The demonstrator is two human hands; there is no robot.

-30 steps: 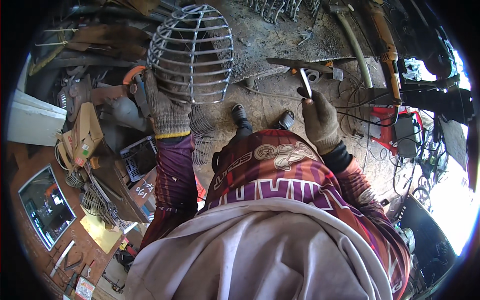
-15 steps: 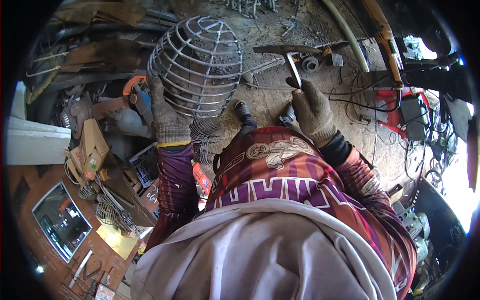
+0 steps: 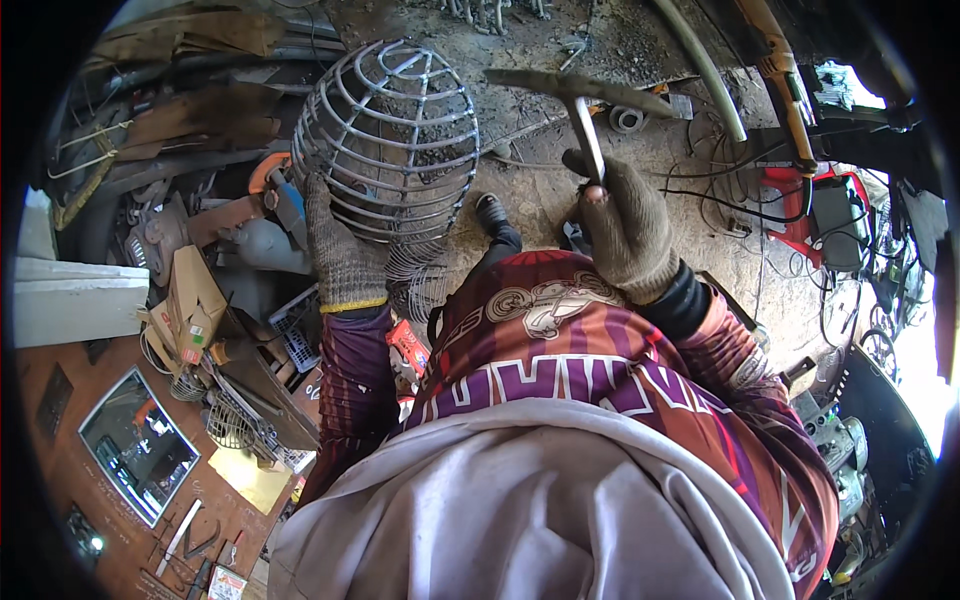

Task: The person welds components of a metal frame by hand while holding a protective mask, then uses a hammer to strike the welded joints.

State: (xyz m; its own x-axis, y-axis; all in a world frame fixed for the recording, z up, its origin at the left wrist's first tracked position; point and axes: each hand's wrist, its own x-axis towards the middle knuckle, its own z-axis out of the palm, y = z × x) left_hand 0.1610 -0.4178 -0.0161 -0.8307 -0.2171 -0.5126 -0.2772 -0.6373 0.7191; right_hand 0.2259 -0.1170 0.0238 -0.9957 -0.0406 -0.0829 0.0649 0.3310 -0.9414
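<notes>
A round cage of welded metal rods (image 3: 415,160) is held up in front of me on the left. My left hand (image 3: 345,245), in a grey knit glove with a yellow cuff, is closed on its near left side; the fingertips are partly hidden by the rods. My right hand (image 3: 630,225), gloved too, grips the metal handle of a chipping hammer (image 3: 590,135). A bare thumb tip pokes out of that glove. The hammer's long narrow head lies crosswise, right of the cage and apart from it.
Coiled wire rings (image 3: 415,275) lie beneath the cage. An angle grinder (image 3: 285,195) with an orange guard sits among scrap at left. A red machine (image 3: 795,215) with cables stands at right. A brown board (image 3: 65,450) with a mirror and pliers is at lower left.
The hammer and my right hand have come up nearer to me, and the hammer's head looks larger. The cage, still in my left hand, has shifted slightly. The whole view has tilted a little.
</notes>
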